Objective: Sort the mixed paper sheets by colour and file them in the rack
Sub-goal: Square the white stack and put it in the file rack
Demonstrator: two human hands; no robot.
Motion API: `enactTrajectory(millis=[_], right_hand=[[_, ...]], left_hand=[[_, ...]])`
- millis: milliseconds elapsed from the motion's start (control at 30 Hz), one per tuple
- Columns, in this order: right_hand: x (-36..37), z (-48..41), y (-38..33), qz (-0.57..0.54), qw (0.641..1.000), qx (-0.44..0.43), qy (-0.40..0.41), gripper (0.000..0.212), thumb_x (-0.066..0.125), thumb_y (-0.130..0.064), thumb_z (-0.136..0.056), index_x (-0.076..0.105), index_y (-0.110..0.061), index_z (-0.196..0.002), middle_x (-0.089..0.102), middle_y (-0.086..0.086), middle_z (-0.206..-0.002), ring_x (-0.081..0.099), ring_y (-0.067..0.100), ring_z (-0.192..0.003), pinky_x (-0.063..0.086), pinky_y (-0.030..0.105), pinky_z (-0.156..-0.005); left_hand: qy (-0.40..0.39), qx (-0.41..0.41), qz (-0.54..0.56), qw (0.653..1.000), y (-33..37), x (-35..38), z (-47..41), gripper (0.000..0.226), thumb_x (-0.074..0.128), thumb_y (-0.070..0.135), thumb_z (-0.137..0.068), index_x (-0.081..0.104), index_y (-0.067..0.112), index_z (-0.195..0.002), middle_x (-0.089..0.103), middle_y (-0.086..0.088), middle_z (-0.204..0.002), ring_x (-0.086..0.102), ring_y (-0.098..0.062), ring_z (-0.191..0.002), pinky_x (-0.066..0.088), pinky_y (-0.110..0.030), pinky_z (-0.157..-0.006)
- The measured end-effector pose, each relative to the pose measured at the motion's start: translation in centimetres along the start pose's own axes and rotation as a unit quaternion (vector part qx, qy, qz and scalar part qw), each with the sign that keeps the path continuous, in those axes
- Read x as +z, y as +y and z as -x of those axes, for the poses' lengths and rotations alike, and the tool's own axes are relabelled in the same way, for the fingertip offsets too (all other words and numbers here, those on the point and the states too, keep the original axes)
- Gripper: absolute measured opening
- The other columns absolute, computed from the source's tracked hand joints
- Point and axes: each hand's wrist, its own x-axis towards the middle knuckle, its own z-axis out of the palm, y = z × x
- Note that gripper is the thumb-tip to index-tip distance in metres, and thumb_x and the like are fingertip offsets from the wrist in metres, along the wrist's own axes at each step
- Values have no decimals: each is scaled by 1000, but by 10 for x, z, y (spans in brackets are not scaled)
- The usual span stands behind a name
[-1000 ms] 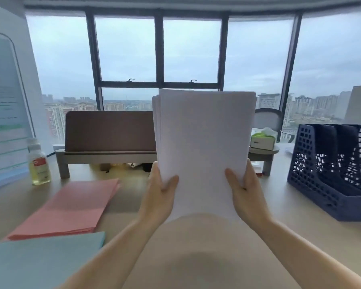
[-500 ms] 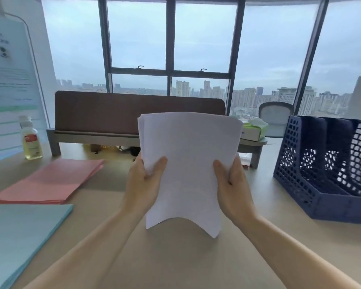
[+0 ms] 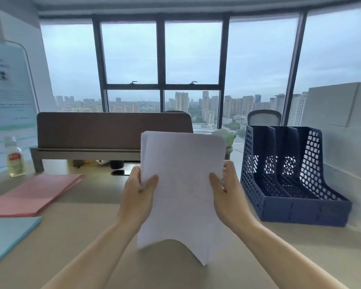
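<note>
I hold a stack of white sheets (image 3: pixel 182 184) upright over the middle of the desk. My left hand (image 3: pixel 139 195) grips its left edge, thumb in front. My right hand (image 3: pixel 225 190) holds the right edge, thumb on the front and fingers behind. The stack's bottom edge bows upward in the middle. A dark blue rack (image 3: pixel 288 184) with three slots stands to the right of my right hand; no paper shows in its slots. A pink pile (image 3: pixel 33 192) lies flat at the left, and a light blue pile (image 3: pixel 6 238) lies nearer me at the left edge.
A brown screen on a grey riser (image 3: pixel 113 134) runs along the back of the desk. A small bottle of yellow liquid (image 3: pixel 16 161) stands at the far left beside a printed board (image 3: pixel 6 97). A grey partition (image 3: pixel 342 126) stands behind the rack. A green tissue box (image 3: pixel 230 136) peeks over the sheets.
The white stack has come down from in front of my face to a lower position and shifted toward the rack. My view has turned a little to the right.
</note>
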Motion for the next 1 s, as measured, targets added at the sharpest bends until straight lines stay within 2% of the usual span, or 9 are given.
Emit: enactTrajectory(millis=[100, 267, 533, 667, 733, 767, 867, 933, 1000], right_hand=[[-14, 0, -7, -36, 999, -15, 28, 4, 42, -24, -105, 41, -24, -109, 65, 16, -97, 59, 38, -88, 48, 39, -71], [-24, 14, 2, -71, 997, -4, 33, 18, 55, -26, -101, 48, -27, -117, 71, -11, -108, 69, 10, -99, 56, 41, -89], [-24, 3, 5, -98, 994, 14, 44, 18, 59, -22, -99, 49, -27, -112, 73, -8, -98, 72, 10, -89, 57, 31, -74], [-25, 3, 6, -103, 994, 15, 41, 23, 59, -23, -99, 47, -32, -117, 72, -8, -106, 72, 13, -96, 59, 45, -86], [-25, 2, 6, -83, 996, 9, 33, 22, 59, -27, -99, 51, -37, -116, 71, -15, -108, 70, 9, -99, 57, 46, -90], [-25, 2, 7, -80, 996, 8, 33, 21, 59, -27, -99, 52, -38, -115, 71, -17, -107, 70, 8, -99, 56, 46, -91], [-25, 0, 9, -77, 996, 14, 37, 19, 58, -24, -99, 52, -38, -111, 72, -14, -104, 70, 12, -96, 56, 52, -89], [-24, 0, 10, -74, 996, 19, 38, 18, 56, -23, -100, 52, -39, -107, 71, -12, -102, 70, 14, -95, 56, 54, -87], [-25, 1, 11, -82, 996, 25, 33, 17, 54, -21, -101, 52, -37, -106, 71, -10, -101, 70, 15, -94, 56, 54, -87]], left_hand=[[3, 25, 14, 1000, 13, 11, 11, 4, 55, 16, -102, 57, 19, -105, 75, 8, -96, 73, -14, -86, 57, -33, -70], [-38, 8, 49, 998, 16, 19, 19, 21, 64, 21, -98, 57, 25, -117, 74, 10, -107, 73, -10, -96, 55, -29, -74], [-18, -1, 57, 998, 43, 23, -14, 26, 74, 15, -90, 64, 21, -113, 76, 2, -105, 74, -17, -95, 59, -48, -90], [39, 84, -32, 995, 61, 14, -27, 68, 78, 27, -86, 41, 32, -143, 57, 4, -137, 63, -3, -110, 54, -32, -95], [70, 227, -190, 953, 83, 12, -37, 95, 77, 39, -85, 15, 39, -157, 27, 8, -159, 34, -7, -143, 29, -36, -117], [49, 302, -309, 901, 95, 15, -41, 99, 74, 43, -85, 9, 37, -159, 17, 8, -164, 19, -10, -151, 16, -38, -122], [-134, 360, -551, 741, 120, 38, -40, 82, 62, 47, -92, 16, 34, -159, 26, 7, -163, 19, -13, -151, 6, -32, -116], [-181, 343, -574, 721, 124, 51, -37, 68, 56, 40, -98, 24, 34, -157, 39, 10, -156, 32, -17, -144, 15, -28, -93], [-155, 389, -553, 720, 125, 54, -35, 61, 52, 36, -101, 27, 36, -156, 42, 13, -153, 35, -18, -142, 17, -27, -98]])
